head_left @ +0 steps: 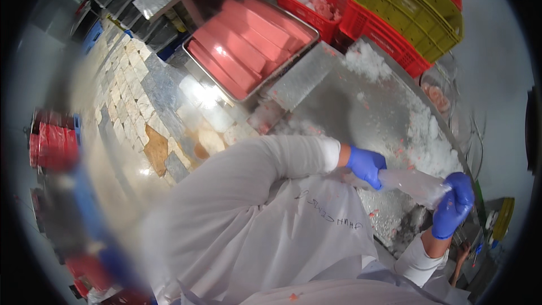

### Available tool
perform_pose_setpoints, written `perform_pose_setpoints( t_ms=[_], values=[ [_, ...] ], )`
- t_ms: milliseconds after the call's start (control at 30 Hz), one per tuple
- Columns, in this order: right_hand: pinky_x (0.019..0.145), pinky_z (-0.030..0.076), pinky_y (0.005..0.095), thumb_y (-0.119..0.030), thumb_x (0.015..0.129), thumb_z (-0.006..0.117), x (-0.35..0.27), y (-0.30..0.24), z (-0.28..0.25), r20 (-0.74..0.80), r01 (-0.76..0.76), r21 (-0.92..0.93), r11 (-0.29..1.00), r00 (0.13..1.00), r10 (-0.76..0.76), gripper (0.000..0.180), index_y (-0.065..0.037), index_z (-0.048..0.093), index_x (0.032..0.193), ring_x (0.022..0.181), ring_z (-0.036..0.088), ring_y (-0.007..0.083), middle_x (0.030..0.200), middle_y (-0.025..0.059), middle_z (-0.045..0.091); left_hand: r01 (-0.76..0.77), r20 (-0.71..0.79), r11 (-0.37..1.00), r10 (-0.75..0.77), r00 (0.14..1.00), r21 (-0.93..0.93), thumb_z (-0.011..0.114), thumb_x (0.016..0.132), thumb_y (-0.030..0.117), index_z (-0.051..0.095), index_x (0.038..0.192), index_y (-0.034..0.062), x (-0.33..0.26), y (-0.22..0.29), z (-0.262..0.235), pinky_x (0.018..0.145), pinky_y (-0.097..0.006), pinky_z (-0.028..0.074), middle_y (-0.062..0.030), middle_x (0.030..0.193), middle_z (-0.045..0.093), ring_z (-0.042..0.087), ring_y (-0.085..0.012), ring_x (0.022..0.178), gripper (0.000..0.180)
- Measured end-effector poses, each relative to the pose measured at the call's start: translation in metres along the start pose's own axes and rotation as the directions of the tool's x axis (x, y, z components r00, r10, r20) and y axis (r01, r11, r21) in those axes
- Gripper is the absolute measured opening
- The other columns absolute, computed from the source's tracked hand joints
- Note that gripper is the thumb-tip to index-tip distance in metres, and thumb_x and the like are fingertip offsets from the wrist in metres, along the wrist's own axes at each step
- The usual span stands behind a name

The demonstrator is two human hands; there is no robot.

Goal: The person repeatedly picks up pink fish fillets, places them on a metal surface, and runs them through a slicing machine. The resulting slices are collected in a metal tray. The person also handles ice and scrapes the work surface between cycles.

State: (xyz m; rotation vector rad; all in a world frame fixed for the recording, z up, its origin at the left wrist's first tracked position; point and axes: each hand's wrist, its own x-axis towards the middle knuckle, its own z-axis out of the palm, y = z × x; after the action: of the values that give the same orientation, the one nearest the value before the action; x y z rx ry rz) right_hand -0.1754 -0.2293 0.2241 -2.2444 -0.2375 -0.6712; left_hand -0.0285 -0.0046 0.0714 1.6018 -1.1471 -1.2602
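Observation:
Both my hands wear blue gloves and are stretching a whitish, see-through strip that looks like a plastic bag or film (414, 185) above a wet metal table (333, 104). My left hand (367, 166) is closed in a fist round the strip's left end. At its right end, my right hand (453, 205) grips with bent fingers. Whether anything is inside the strip, I cannot tell. Crushed ice (432, 141) with small pink scraps lies beyond my hands along the table's far side.
A metal tray of long pink slabs (243, 39) stands at the far left of the table. Behind it are a red crate (307, 3) with pink pieces and ice, and stacked yellow-green crates (403, 8) on a red one. Another person's hand (464, 248) shows at the right.

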Motion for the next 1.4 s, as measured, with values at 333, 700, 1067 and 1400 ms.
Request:
perform_pose_setpoints(
  t_ms=[333, 700, 1067, 1400],
  values=[
    [0.090, 0.052, 0.0382, 0.004, 0.091, 0.052, 0.026, 0.017, -0.145, -0.273, -0.385, -0.739, 0.552, 0.921, 0.276, 0.028, 0.003, 0.070, 0.112, 0.096, 0.065, 0.0262, 0.110, 0.0154, 0.071, 0.010, -0.518, 0.981, 0.093, 0.851, 0.192, 0.072, 0.083, 0.024, 0.068, 0.124, 0.0056, -0.028, -0.116, -0.001, 0.090, -0.047, 0.054, -0.0233, 0.113, 0.073, 0.071, -0.0413, 0.102, 0.045],
    [0.107, 0.046, 0.0505, -0.029, 0.078, 0.079, -0.098, 0.057, 0.206, 0.434, -0.240, -0.434, 0.868, 0.788, 0.436, 0.072, -0.012, 0.056, 0.143, 0.119, 0.066, 0.0341, 0.126, 0.0179, 0.070, 0.215, -0.322, 0.845, -0.054, 0.945, 0.490, 0.066, 0.088, 0.024, 0.072, 0.108, 0.0105, -0.094, 0.015, -0.018, 0.070, -0.051, 0.058, -0.0169, 0.088, 0.075, 0.074, -0.0391, 0.080, 0.025],
    [0.074, 0.053, 0.0440, -0.018, 0.077, 0.073, -0.082, 0.108, 0.119, 0.069, -0.190, -0.552, 0.812, 0.960, 0.271, 0.018, -0.018, 0.076, 0.095, 0.073, 0.072, 0.0312, 0.077, 0.0096, 0.073, 0.105, 0.106, 0.993, -0.099, 0.990, -0.061, 0.072, 0.090, 0.023, 0.078, 0.092, 0.0066, -0.116, -0.055, -0.058, 0.074, -0.041, 0.054, -0.0067, 0.083, 0.075, 0.072, -0.0274, 0.076, 0.018],
    [0.115, 0.038, 0.0525, -0.032, 0.084, 0.078, -0.167, 0.094, 0.176, 0.134, -0.273, -0.547, 0.791, 0.904, 0.405, 0.028, -0.018, 0.075, 0.108, 0.113, 0.068, 0.0300, 0.105, 0.0079, 0.075, -0.015, -0.586, 0.961, 0.181, 0.790, 0.276, 0.049, 0.106, 0.032, 0.068, 0.115, 0.0000, -0.100, -0.053, -0.147, 0.090, -0.043, 0.053, -0.0184, 0.103, 0.072, 0.069, -0.0278, 0.098, 0.039]
  ],
)
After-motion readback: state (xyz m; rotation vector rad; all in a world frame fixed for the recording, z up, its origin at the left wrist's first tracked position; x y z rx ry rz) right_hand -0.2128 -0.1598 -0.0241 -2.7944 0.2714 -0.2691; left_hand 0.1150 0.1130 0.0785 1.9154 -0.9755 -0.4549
